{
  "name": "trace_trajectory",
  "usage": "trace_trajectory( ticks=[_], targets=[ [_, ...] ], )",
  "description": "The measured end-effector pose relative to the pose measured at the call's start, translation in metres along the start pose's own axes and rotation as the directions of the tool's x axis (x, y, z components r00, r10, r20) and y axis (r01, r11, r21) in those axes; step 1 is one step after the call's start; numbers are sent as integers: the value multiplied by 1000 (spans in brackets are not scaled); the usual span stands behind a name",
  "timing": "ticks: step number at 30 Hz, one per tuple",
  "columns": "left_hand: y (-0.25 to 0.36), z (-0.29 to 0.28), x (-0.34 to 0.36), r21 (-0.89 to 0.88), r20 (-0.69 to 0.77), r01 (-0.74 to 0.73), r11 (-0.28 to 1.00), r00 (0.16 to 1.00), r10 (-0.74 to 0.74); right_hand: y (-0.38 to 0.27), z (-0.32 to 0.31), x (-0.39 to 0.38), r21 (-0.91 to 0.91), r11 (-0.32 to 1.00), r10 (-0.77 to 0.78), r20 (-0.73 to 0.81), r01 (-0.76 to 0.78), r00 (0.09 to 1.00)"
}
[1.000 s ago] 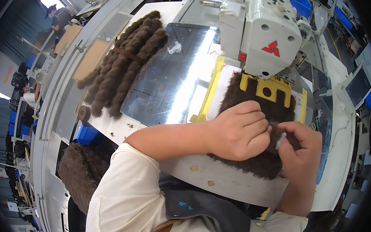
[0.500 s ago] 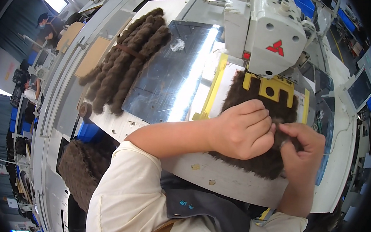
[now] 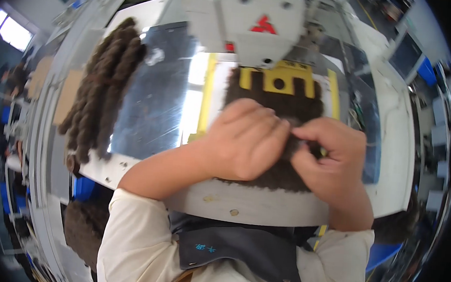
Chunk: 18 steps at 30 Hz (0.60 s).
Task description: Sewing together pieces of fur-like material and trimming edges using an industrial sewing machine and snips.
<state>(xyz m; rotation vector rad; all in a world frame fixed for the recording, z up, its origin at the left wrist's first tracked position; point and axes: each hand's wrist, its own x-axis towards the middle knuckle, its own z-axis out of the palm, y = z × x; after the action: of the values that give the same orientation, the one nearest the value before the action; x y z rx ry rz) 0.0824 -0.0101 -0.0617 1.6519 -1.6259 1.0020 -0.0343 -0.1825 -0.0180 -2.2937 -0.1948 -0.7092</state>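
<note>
Brown fur [image 3: 281, 107], yellow clamp [image 3: 295, 86], grey apron [image 3: 248, 253]

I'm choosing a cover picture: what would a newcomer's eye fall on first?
Probably the white machine head at top centre, with its red emblem. Below it, a yellow plate lies across dark fur, over which the left hand and right hand almost meet. Brown furry ropes lie bundled at left.

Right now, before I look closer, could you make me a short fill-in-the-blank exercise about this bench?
1. The left hand and right hand are over a fur piece coloured ____.
2. The flat, pronged plate over the fur piece is coloured ____.
3. The bundle of twisted fur strips lies to the ____ of the fur piece.
4. The emblem on the white sewing machine head is coloured ____.

Missing words: brown; yellow; left; red.
</note>
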Motion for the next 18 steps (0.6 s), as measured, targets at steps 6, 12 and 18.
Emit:
trace_trajectory(
  ticks=[6, 12, 18],
  targets=[
    [-14, -8, 2, -260, 137, 330, 907, 943, -304, 10, 1, 6, 54, 987, -151, 3, 151, 989],
    [-14, -9, -9, -724, 287, 566, 394, 767, -574, 30, -1, 9, 129, 983, -156, 182, 134, 971],
    [-20, -14, -5, -791, 244, 499, 353, 787, -567, 25, -10, 7, 5, 988, -152, 242, 155, 958]
  ],
)
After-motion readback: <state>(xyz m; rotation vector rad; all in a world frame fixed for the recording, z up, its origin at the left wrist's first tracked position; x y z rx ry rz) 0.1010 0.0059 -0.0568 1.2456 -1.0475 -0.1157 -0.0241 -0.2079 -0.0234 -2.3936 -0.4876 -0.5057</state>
